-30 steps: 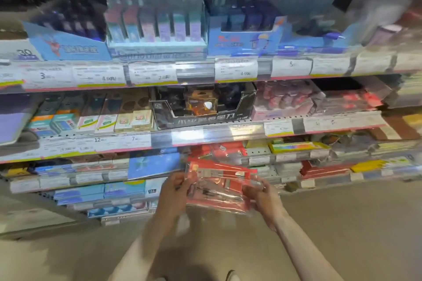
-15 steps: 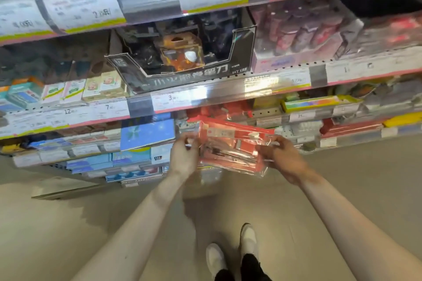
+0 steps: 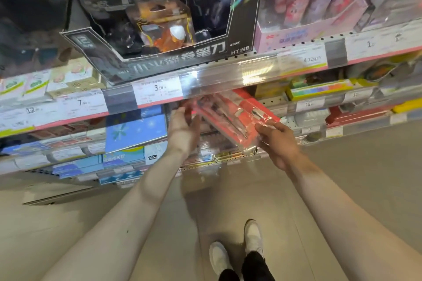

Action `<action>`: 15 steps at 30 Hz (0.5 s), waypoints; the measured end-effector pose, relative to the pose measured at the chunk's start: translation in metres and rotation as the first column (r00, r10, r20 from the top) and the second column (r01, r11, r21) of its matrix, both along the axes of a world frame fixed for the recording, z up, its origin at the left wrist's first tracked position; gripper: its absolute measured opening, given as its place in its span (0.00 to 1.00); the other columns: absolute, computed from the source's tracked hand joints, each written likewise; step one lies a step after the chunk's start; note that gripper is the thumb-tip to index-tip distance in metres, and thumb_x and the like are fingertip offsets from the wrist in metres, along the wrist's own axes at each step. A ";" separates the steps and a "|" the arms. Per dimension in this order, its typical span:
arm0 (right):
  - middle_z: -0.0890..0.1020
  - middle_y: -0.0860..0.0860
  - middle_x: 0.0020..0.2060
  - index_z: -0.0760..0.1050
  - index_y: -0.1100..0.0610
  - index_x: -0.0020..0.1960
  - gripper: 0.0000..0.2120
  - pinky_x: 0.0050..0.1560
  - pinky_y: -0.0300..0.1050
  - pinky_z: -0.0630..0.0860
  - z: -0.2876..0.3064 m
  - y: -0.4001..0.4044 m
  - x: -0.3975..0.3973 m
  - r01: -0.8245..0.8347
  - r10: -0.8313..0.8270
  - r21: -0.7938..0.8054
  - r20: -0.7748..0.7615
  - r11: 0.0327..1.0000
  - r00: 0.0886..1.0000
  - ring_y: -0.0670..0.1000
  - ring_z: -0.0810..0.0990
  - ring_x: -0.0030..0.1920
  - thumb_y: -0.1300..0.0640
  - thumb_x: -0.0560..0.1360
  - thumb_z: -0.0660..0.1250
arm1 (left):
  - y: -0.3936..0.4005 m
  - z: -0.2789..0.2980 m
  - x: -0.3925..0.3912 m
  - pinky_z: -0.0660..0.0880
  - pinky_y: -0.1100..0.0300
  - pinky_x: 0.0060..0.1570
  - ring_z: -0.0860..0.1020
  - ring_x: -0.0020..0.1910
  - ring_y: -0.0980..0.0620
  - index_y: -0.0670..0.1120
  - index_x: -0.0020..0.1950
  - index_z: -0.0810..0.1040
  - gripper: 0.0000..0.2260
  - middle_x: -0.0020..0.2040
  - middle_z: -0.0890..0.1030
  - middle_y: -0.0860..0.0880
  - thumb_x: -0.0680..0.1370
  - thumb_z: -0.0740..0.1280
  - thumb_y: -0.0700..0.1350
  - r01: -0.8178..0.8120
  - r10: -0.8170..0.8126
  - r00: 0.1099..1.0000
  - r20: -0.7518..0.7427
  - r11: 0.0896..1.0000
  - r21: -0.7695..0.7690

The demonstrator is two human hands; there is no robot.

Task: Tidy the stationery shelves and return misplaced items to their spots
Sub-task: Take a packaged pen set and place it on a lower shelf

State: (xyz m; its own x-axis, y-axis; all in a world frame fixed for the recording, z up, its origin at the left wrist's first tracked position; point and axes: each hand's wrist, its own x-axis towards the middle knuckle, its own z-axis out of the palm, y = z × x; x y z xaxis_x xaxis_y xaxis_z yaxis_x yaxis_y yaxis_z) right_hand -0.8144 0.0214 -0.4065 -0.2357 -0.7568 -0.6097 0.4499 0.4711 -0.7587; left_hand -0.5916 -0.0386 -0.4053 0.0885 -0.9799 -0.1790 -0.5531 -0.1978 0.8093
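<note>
— How far along is the person with the red stationery pack?

— Partway. Its far end is under the shelf edge, angled toward the lower tier, while the near end hangs out over the aisle. The right hand pinches that near corner between thumb and fingers.

— And the left hand?

— Fingers loose and spread beside the pack's far end; whether they touch it cannot be told. The pack seems not yet laid flat, and the black display box above looks untouched
</note>
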 end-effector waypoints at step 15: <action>0.84 0.54 0.44 0.77 0.59 0.55 0.08 0.44 0.43 0.84 -0.014 -0.017 0.035 -0.040 0.044 0.036 -0.136 0.999 0.990 0.52 0.83 0.41 0.62 0.77 0.71 | 0.030 -0.023 -0.039 0.74 0.68 0.29 0.79 0.33 0.52 0.50 0.75 0.67 0.25 0.44 0.81 0.45 0.79 0.67 0.37 -0.121 0.179 0.904 -0.389 0.978 0.169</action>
State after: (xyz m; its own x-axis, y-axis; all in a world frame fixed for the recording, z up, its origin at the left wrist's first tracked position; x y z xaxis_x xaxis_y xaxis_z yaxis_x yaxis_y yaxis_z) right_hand -0.7792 0.0049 -0.4209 -0.2871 -0.7477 -0.5987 0.3221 0.5133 -0.7955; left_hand -0.6310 -0.0090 -0.4288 0.1253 -0.9237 -0.3621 -0.1432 -0.3780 0.9146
